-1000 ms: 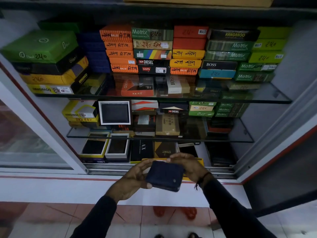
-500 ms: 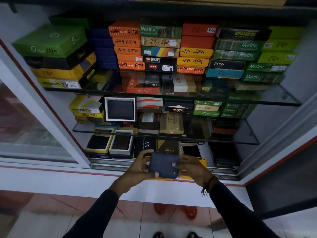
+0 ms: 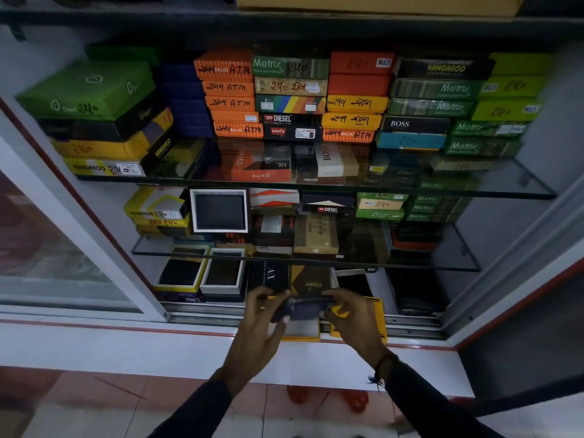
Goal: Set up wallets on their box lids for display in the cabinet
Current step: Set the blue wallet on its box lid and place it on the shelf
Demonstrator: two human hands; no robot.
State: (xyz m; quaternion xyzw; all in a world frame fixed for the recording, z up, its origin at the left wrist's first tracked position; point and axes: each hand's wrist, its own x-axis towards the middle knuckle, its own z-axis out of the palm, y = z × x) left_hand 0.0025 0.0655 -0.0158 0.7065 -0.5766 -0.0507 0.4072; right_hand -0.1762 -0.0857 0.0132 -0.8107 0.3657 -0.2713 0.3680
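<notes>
A dark blue wallet [image 3: 302, 308] is held flat, edge toward me, between my left hand [image 3: 262, 317] and my right hand [image 3: 350, 314]. Both hands hover at the front edge of the cabinet's bottom shelf. Directly under the wallet lies an open yellow box [image 3: 300, 333] with a pale inside, and its yellow lid [image 3: 377, 317] rests to the right, partly hidden by my right hand. Two wallets on box lids [image 3: 202, 273] stand at the bottom left. A framed dark wallet [image 3: 219, 210] stands upright on the middle shelf.
Glass shelves [image 3: 521, 192] carry stacks of coloured wallet boxes: green, orange, yellow, black. A sliding glass door [image 3: 47, 248] sits at the left, its track [image 3: 205, 311] running along the cabinet front. A phone [image 3: 354, 281] lies on the bottom shelf. Red-tiled floor is below.
Both hands moved forward and down toward the bottom shelf, tipping the wallet from face-on to nearly flat over the open yellow box.
</notes>
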